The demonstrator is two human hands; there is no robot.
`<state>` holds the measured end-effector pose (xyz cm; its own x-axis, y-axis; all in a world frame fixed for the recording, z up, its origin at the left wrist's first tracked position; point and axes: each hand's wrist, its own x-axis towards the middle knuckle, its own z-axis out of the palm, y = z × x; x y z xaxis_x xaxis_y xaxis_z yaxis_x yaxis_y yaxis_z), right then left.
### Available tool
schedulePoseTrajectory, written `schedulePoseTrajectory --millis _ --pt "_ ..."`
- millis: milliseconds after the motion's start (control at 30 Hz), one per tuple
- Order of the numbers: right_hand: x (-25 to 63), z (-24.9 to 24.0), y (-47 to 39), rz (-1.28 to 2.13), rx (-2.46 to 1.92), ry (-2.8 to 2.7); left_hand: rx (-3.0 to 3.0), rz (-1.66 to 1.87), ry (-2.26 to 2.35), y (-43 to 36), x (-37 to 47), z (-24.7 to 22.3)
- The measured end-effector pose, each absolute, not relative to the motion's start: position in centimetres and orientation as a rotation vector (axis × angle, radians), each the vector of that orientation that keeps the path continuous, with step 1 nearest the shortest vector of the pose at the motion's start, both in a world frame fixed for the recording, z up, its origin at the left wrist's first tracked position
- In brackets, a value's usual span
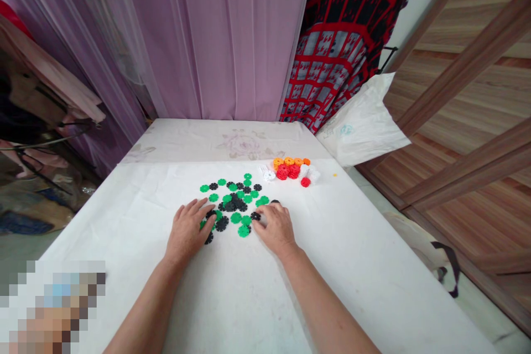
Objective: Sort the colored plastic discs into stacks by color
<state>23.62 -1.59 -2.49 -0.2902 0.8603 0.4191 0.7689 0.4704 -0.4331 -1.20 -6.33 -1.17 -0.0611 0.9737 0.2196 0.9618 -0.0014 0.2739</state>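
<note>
Green and black snowflake discs, flat with notched edges, lie spread in a loose pile on the white tabletop; a green disc (235, 218) and a black disc (222, 224) are near its front. At the pile's left side rests my left hand (191, 225), open, its fingers apart over several discs and partly hiding them. On the right side, my right hand (275, 227) is open with curved fingers. Its thumb and fingertips lie around the edge of a black disc (255, 216); whether they touch it I cannot tell. Another black disc (274, 201) shows just behind its knuckles.
Behind the pile to the right stand stacked orange discs (289, 162), red discs (282, 172) and white discs (269, 175). A white plastic bag (360, 124) hangs at the table's far right corner. Purple curtains (224, 33) border the far edge; a wooden wardrobe (468, 94) is at right.
</note>
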Motion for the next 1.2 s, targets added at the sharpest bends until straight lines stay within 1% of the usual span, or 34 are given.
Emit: schedulePoseTrajectory --millis 233,500,833,1200 --pt "23.8 -3.0 -1.7 0.216 -1.332 -2.009 2.131 0.568 2.192 -6.3 -1.3 -1.4" --pt "28.1 -3.9 1.3 0.204 -1.478 -1.566 2.133 0.557 2.199 -6.3 -1.4 -1.3" --pt "28.0 -4.5 1.8 0.205 -1.534 -1.681 2.114 0.540 2.184 -6.3 -1.4 -1.0" --pt "28.0 -4.6 1.9 0.153 -1.511 -1.746 2.137 0.610 2.187 -6.1 -1.5 -1.6"
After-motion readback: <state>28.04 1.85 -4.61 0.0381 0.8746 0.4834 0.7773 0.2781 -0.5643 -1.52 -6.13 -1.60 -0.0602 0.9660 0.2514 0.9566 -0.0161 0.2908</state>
